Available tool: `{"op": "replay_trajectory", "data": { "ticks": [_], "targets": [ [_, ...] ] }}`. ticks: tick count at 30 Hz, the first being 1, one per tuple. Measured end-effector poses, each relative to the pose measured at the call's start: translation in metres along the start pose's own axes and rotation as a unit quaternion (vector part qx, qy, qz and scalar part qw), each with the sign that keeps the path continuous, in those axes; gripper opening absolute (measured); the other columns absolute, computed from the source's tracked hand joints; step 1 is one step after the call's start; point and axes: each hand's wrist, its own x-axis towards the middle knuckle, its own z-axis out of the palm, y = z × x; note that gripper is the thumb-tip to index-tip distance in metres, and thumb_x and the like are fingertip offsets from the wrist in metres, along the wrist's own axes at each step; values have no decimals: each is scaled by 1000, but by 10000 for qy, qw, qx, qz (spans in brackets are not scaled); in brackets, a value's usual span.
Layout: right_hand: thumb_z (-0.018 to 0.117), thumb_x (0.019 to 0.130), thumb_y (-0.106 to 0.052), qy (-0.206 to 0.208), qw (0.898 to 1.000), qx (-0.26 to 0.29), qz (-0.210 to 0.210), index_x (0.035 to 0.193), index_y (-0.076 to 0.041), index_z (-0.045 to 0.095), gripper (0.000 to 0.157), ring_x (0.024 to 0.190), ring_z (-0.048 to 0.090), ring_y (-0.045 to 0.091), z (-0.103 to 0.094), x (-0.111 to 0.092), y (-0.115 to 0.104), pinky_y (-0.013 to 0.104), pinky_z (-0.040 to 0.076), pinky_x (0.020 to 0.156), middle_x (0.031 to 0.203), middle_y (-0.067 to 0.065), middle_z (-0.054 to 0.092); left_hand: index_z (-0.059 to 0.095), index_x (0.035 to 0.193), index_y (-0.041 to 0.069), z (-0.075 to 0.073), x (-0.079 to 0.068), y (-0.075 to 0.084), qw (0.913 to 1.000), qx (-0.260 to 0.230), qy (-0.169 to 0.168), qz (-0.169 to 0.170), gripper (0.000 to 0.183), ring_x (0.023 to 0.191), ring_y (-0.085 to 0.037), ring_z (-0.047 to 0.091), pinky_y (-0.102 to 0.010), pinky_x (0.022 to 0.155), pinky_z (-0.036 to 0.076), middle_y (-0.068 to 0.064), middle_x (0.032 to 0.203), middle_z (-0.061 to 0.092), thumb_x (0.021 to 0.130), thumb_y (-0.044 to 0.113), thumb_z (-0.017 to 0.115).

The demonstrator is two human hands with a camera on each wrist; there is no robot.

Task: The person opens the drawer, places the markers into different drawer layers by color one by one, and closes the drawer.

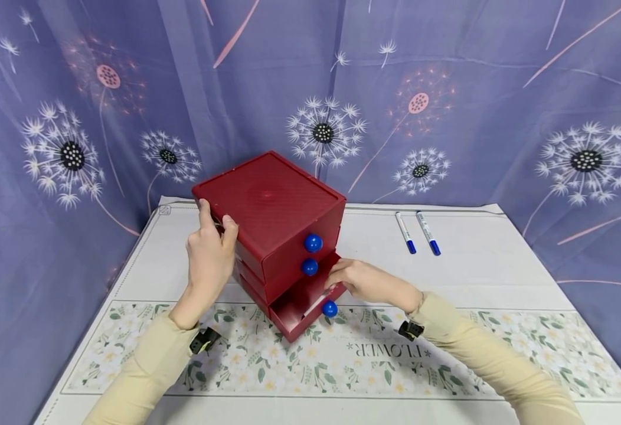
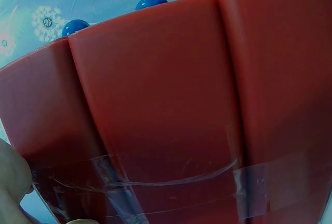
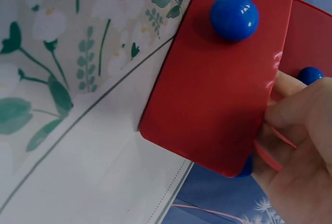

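A dark red drawer cabinet [image 1: 273,206] with round blue knobs stands turned at an angle, its bottom drawer [image 1: 291,335] pulled out. My left hand [image 1: 209,254] rests on its left side, a finger and the thumb extended at the top edge. Over the right end of the drawer, my right hand [image 1: 360,278] reaches in with bent fingers. A slim white pen-like stick [image 1: 314,306] lies slanted in the drawer, its upper end near those fingertips. In the right wrist view, the fingers [image 3: 282,107] are behind the drawer front [image 3: 207,105], partly hidden; I cannot tell whether they pinch the stick.
Two white markers with blue caps, one [image 1: 405,232] beside the other [image 1: 428,232], lie on the white tablecloth [image 1: 475,260] to the right of the cabinet. A floral printed band [image 1: 268,372] runs across the front. Behind hangs a purple dandelion curtain [image 1: 247,88].
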Motion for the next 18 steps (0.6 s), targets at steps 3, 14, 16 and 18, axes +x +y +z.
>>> {"op": "replay_trajectory", "data": {
  "ticks": [3,14,16,18],
  "targets": [
    [49,79,12,52,9999,43,150,97,-15,70,38,94,57,7,2,-1,0,21,48,82,95,-6,66,31,139,-4,1,0,0,10000,5,23,3,61,52,-34,55,-44,56,47,-13,52,52,92,34,35],
    [43,87,1,-95,9985,493,225,102,-14,68,33,89,56,6,9,1,-3,19,48,78,98,-5,65,31,139,-4,2,-1,-1,10000,-12,2,-13,61,56,-37,57,-46,60,48,-14,52,53,92,35,35],
    [44,86,2,132,9985,521,128,100,-13,68,32,87,56,6,9,0,-2,19,48,76,96,-4,65,31,139,-4,2,-1,-1,10000,-14,22,7,61,55,-36,57,-46,59,48,-14,52,53,92,34,35],
    [45,84,3,369,9978,552,62,99,-12,68,31,87,57,7,7,-1,0,20,48,76,95,-4,65,31,139,-4,2,0,-1,10000,-9,50,33,61,55,-36,56,-46,59,48,-14,52,53,92,34,35]
  ]
}}
